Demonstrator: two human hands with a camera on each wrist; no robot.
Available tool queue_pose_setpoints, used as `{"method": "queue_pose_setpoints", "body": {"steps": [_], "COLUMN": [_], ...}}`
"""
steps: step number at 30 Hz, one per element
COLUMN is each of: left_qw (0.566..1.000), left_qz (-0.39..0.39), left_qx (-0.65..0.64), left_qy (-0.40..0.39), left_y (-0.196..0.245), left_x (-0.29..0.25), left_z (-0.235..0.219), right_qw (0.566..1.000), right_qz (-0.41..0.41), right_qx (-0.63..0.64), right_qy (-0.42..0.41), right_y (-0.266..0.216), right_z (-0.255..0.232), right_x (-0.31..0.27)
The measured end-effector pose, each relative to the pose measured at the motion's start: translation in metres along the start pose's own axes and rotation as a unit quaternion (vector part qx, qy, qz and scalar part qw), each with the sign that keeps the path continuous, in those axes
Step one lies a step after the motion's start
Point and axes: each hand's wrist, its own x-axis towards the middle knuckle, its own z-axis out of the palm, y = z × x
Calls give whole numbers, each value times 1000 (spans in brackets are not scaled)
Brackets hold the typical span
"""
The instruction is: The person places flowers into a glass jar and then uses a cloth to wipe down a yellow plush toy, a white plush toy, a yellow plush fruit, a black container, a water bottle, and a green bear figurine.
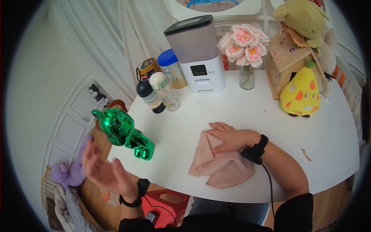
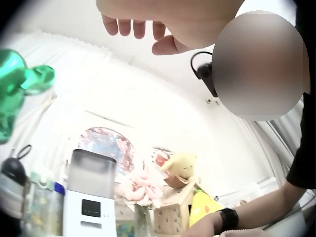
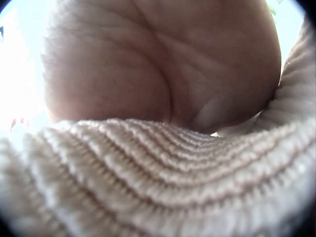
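Note:
A pink ribbed cloth (image 1: pixel 228 170) lies crumpled on the white table, and the right hand (image 1: pixel 232 140) rests flat on its upper part, fingers extended past the cloth's edge. In the right wrist view the palm (image 3: pixel 163 64) presses on the ribbed fabric (image 3: pixel 163 177). The left hand (image 1: pixel 108 172) is raised off the table's left edge, fingers relaxed, holding nothing; the left wrist view shows it too (image 2: pixel 168 19). Just above it in the head view, a shiny green bear figure (image 1: pixel 125 133) stands at the table's left side, not touched by the hand.
Along the back stand two bottles (image 1: pixel 166 92), a blue-lidded jar (image 1: pixel 172 69), a white dispenser (image 1: pixel 205 73), a vase of pink flowers (image 1: pixel 247 77), a wooden house (image 1: pixel 282 58) and a yellow pear plush (image 1: pixel 301 92). A red stool (image 1: pixel 164 205) is below the table edge.

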Motion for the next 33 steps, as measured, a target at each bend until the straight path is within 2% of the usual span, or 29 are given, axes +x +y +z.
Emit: {"method": "queue_pose_setpoints", "body": {"steps": [1,2,3,5,6,8,9,10,11,13,14,16,17,19,20,22,23,25,26,28,29,31,33], "left_qw": [998,997,989,974,965,938,938,943,946,943,942,943,943,947,947,943,937,933,929,920,915,913,929], "left_qz": [-45,-64,-137,-196,-232,-302,-305,-290,-275,-281,-292,-305,-306,-300,-300,-300,-302,-296,-298,-302,-303,-293,-252], "left_qx": [22,30,41,79,41,-27,-30,-5,21,32,34,21,16,14,-8,-50,-87,-129,-142,-170,-186,-199,-157], "left_qy": [30,3,-22,-85,-118,-167,-164,-166,-169,-176,-164,-133,-132,-111,-114,-133,-150,-158,-169,-183,-189,-203,-220], "left_y": [-9,-27,-40,-65,-73,-80,-87,-96,-102,-106,-103,-96,-93,-85,-78,-60,-53,-43,-35,-18,-10,-4,0], "left_x": [6,7,10,7,6,5,3,0,-3,-6,-7,-7,-9,-13,-14,-13,-13,-17,-16,-12,-10,-13,-17], "left_z": [-8,-16,-21,-23,-23,-20,-19,-20,-22,-23,-22,-19,-17,-15,-12,-3,2,15,23,38,47,63,78], "right_qw": [1000,1000,1000,991,989,996,999,999,999,986,986,931,931,969,969,979,978,991,991,974,975,912,796], "right_qz": [2,2,-5,36,35,15,-4,-32,-26,-24,-16,-86,-82,-15,-10,43,46,34,34,71,72,2,12], "right_qx": [-8,-17,-22,125,143,90,44,-4,-5,-98,-101,-209,-212,-143,-143,-98,-103,-17,-22,155,151,333,533], "right_qy": [9,18,14,-3,-13,-18,-18,23,21,135,135,286,286,200,203,170,174,127,125,147,144,240,287], "right_y": [-1,-4,-10,-28,-42,-68,-75,-74,-77,-85,-92,-115,-129,-153,-150,-128,-118,-102,-106,-119,-116,-103,-107], "right_z": [-1,-4,-9,-21,-26,-27,-23,-11,-3,11,18,28,31,39,44,55,56,56,51,36,31,18,1], "right_x": [-2,-3,-5,-12,-16,-28,-33,-34,-37,-44,-48,-57,-61,-68,-65,-49,-43,-37,-42,-62,-73,-104,-138]}}
